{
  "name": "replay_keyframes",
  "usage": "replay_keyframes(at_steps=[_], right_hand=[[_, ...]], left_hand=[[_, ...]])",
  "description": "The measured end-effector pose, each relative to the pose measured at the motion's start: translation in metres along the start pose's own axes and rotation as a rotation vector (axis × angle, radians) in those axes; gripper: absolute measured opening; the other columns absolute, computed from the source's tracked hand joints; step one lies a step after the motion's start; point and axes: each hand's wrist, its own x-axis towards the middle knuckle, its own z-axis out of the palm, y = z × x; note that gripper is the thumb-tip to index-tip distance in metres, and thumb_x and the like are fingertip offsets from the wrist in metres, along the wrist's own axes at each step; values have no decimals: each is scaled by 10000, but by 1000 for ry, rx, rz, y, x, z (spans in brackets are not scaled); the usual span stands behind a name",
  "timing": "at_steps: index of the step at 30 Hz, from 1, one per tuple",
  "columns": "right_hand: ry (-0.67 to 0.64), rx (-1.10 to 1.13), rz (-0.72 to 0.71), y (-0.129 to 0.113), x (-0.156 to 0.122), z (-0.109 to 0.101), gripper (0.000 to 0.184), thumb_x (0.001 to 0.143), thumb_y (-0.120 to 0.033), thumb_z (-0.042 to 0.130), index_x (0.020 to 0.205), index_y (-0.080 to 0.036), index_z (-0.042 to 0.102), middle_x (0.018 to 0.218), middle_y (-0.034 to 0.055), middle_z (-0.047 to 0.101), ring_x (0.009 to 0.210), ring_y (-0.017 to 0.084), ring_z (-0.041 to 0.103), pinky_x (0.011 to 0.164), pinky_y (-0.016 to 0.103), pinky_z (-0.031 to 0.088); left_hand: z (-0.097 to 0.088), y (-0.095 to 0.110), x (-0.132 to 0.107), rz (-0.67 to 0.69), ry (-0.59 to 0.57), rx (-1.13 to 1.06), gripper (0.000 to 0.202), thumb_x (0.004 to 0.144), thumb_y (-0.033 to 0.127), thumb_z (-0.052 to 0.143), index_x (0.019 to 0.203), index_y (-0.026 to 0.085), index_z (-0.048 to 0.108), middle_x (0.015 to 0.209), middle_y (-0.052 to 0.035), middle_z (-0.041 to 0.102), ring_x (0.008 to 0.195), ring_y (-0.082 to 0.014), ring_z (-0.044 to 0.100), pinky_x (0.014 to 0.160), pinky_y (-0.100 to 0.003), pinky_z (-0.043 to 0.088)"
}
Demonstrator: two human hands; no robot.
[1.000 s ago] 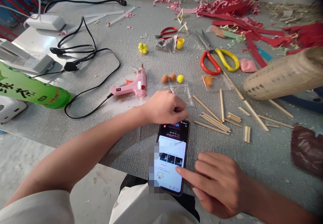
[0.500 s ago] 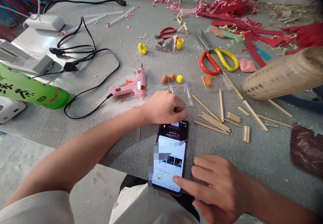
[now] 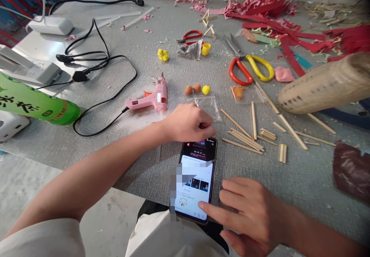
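While my left grip (image 3: pixel 189 122) is a fist, my loose right grip (image 3: pixel 248 214) points at the phone (image 3: pixel 195 207) — its words (image 3: pixel 187 197) too tiny to read.

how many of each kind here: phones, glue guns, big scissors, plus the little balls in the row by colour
Phone: 1
Pink glue gun: 1
Big scissors: 1
Brown balls: 2
Yellow ball: 1
Total: 6
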Motion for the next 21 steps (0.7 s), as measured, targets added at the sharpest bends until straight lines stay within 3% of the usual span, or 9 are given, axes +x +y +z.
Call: replay_keyframes(at_steps=[6, 17, 21], right_hand=[[80, -139, 316, 3, -1, -4, 412, 943, -103, 497, 1343, -85, 596, 762, 28, 548, 719, 182, 439, 658, 343, 338], [86, -144, 327, 4, -1, -4, 407, 955, -106, 489, 1349, -91, 591, 756, 21, 540, 717, 177, 430, 653, 339, 329], [84, -105, 270, 4, -2, -5, 458, 947, -129, 472, 1394, -69, 550, 824, 48, 585, 741, 185, 460, 690, 346, 383]], left_hand=[[1, 0, 0, 2, 2, -7, 357, 784, 293, 523, 527, 182, 302, 503, 41, 312, 530, -104, 133, 536, -322, 189], [0, 0, 0, 4, 2, -9, 351, 773, 282, 529, 516, 187, 309, 496, 40, 324, 525, -102, 135, 530, -324, 190], [0, 0, 0, 5, -2, -11, 348, 778, 286, 521, 527, 183, 305, 501, 42, 314, 533, -106, 131, 535, -325, 188]])
